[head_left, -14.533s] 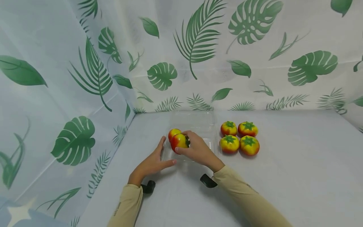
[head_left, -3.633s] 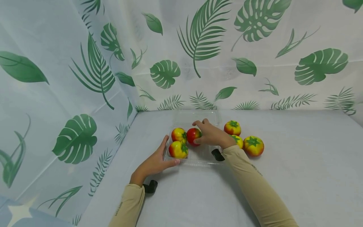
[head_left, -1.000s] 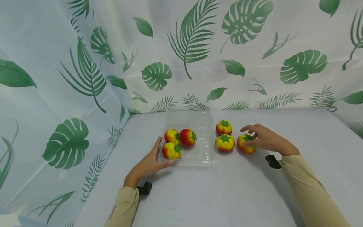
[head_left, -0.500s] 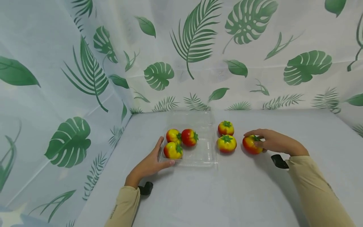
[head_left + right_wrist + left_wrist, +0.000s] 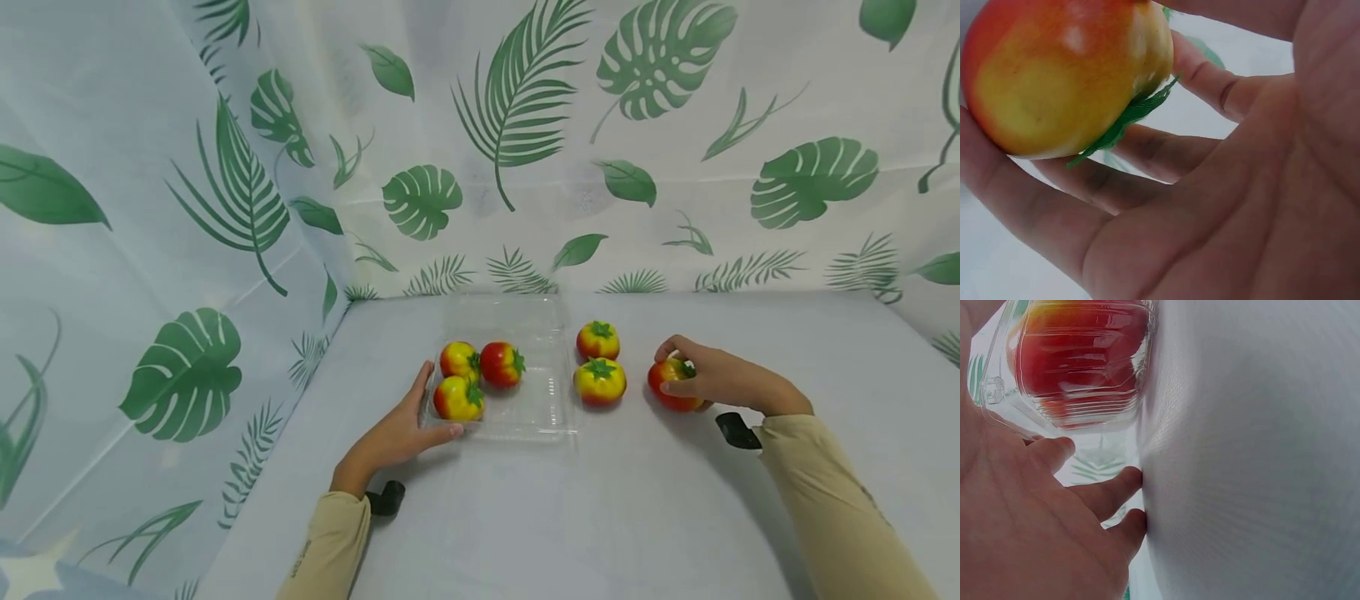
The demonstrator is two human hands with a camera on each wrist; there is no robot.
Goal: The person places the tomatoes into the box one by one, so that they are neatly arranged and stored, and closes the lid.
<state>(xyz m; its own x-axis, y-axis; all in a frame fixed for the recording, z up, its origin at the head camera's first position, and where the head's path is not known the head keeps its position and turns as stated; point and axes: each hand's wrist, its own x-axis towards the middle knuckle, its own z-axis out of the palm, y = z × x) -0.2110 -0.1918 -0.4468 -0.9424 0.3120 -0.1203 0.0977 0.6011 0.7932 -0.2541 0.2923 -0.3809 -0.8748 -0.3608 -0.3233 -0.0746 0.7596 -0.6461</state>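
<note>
Gripping a red-and-yellow fruit (image 5: pixel 671 374) at frame right

The right hand's (image 5: pixel 720 377) thumb and curled fingers enclose it, its leafy top toward the palm. Two loose fruits (image 5: pixel 599 382) stand to its left; near centre, the left hand (image 5: pixel 396 432), fingers spread, touches a clear container (image 5: pixel 536 398) bearing three more.

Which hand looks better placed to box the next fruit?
Probably the right hand: it grips a fruit, and the clear box has room on that side. The left hand touches the box's other side.
</note>
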